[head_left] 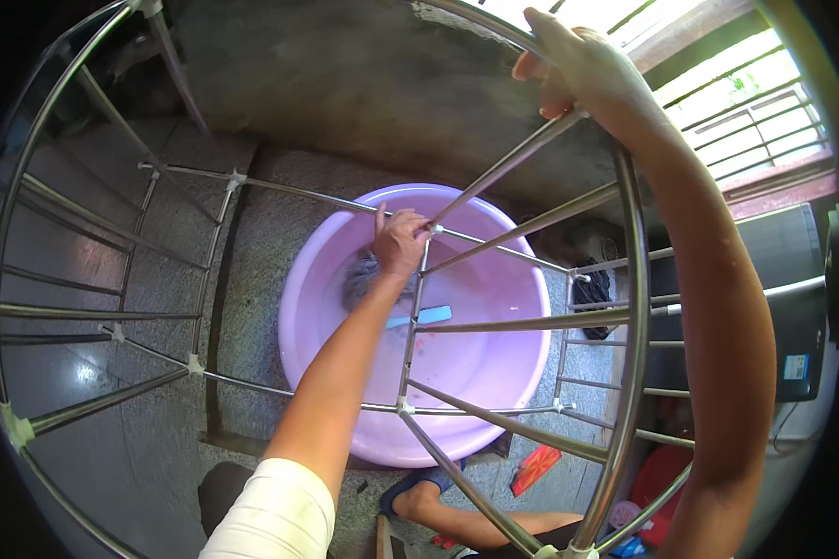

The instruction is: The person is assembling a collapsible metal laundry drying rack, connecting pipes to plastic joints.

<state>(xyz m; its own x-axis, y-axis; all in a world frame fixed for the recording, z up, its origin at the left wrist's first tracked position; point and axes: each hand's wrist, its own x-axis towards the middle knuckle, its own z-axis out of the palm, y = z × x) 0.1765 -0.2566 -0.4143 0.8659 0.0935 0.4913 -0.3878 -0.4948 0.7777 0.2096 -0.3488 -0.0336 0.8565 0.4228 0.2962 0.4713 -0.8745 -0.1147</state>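
Note:
A frame of shiny metal tubes (522, 323) joined by white plastic connectors (405, 407) spreads across the view. My left hand (401, 242) is closed around a tube beside a connector, in the middle of the frame. At the upper right, my right hand (583, 70) curls over the frame's top corner, its fingers around the tubing. Behind the tubes stands a large purple basin (294, 312). Inside it lie a light blue flat-handled object (433, 315) and a grey, fuzzy-looking bundle (359, 284), which my left arm partly hides.
A dark-slippered foot (403, 492) is close to the basin's near edge, with a red packet (536, 469) to its right. At the right are a black plastic bag (598, 298) and a dark grey appliance (750, 279). A barred window (750, 112) lights the upper right.

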